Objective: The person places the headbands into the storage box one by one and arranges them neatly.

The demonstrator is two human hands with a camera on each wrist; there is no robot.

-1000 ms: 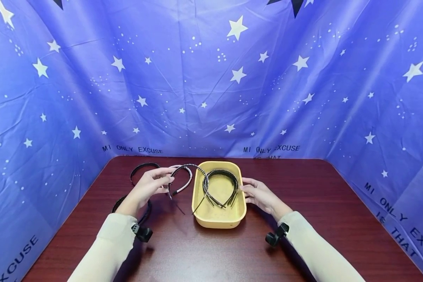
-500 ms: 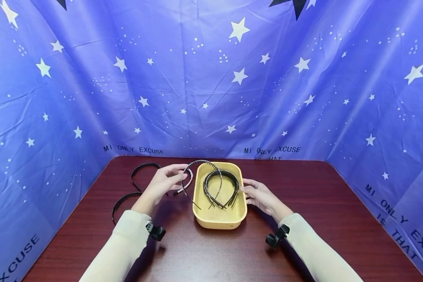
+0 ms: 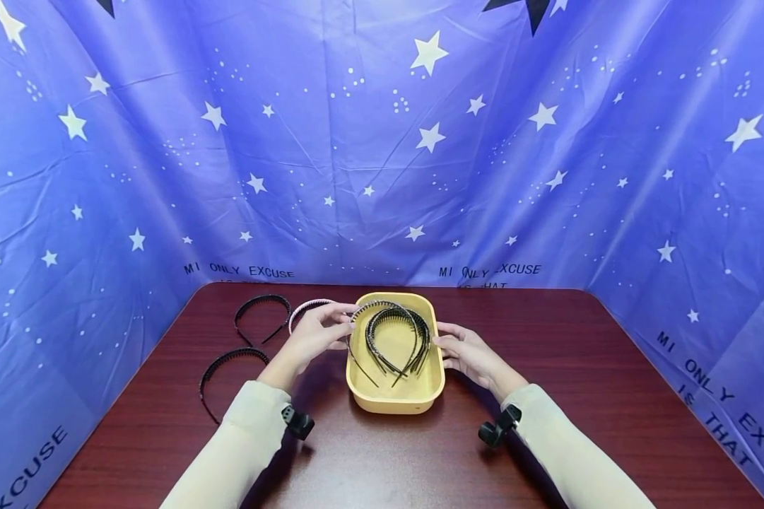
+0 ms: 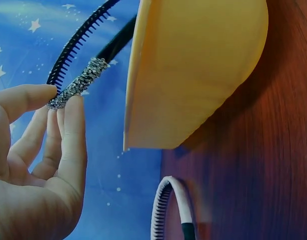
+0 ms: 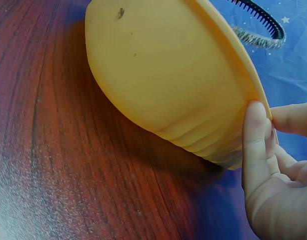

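My left hand (image 3: 318, 336) pinches a toothed black headband (image 4: 76, 85) by its side, and silvery glitter covers its outer face. The headband hangs over the yellow plastic basin (image 3: 394, 405), overlapping the several dark headbands (image 3: 425, 353) inside it. On the basin's right, my right hand (image 3: 473, 353) pinches the rim, with the thumb (image 5: 254, 125) against the outer wall and a finger at the edge. Behind my left hand lies a pale pink headband (image 3: 305, 305), partly hidden in the head view; its toothed inner side shows in the left wrist view.
Two more black headbands lie on the left of the dark red wooden table (image 3: 369, 459): one toward the back (image 3: 261, 300), another nearer (image 3: 232, 352). A blue star-printed curtain (image 3: 331, 141) encloses the table at the back and sides.
My left hand has moved right, carrying the glittery headband from the basin's left side to over it. The black headbands at left are now uncovered. My right hand stays at the rim.
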